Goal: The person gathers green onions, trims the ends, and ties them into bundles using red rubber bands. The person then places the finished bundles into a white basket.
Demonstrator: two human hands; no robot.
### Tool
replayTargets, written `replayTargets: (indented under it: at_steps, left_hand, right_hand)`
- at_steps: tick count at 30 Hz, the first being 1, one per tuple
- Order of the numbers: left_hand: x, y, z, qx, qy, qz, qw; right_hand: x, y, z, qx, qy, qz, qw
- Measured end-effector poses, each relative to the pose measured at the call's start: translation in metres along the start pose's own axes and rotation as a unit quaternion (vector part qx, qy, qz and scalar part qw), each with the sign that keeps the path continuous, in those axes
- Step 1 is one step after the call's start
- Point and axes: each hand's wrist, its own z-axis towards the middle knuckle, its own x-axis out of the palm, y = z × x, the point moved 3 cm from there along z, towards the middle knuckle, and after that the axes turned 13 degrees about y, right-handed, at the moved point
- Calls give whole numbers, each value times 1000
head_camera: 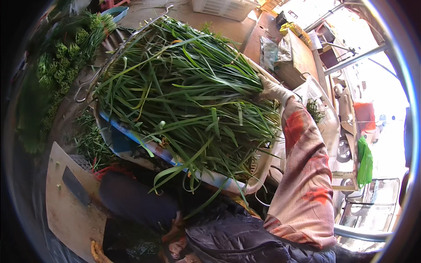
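My right hand (274, 90), in a pale glove under a pink and red sleeve, grips the stem ends of a bunch of long, flat leafy greens (217, 70) that look like garlic chives. The bunch lies on a heap of the same greens (184, 105) filling a pale plastic basket (263, 179). Several leaves hang over its near rim. At the lower left picture edge, my left hand (98, 252) shows only its fingers, beside the edge of a worn cutting board (70, 213). What it holds, if anything, is hidden. A dark knife blade (75, 185) lies on the board.
A long metal hook (79, 95) runs along the basket's far-left side. Tied green bundles (65, 59) are stacked at the left, and loose greens (93, 144) lie below. Another pale crate (324, 111) and a wooden box (299, 59) stand right, near metal rails (357, 59).
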Motion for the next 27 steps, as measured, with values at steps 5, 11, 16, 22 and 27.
replayTargets:
  at_steps: [5, 11, 16, 22, 27]
  left_hand:
    - [8, 10, 0, -43, 14, -32, 998]
    - [2, 37, -7, -93, 25, -124, 988]
    - [10, -3, -7, -46, 43, -142, 988]
    - [6, -20, -11, -48, 28, -133, 990]
    - [2, -3, -7, -59, 34, -80, 994]
  right_hand:
    - [-1, -5, 13, -97, -31, 58, 993]
    - [-16, 75, -8, -252, -14, 187, 950]
    - [-13, 43, -4, 164, -5, -164, 973]
    - [-29, 107, -65, 29, -21, -61, 997]
    - [46, 218, -131, -21, 21, -155, 987]
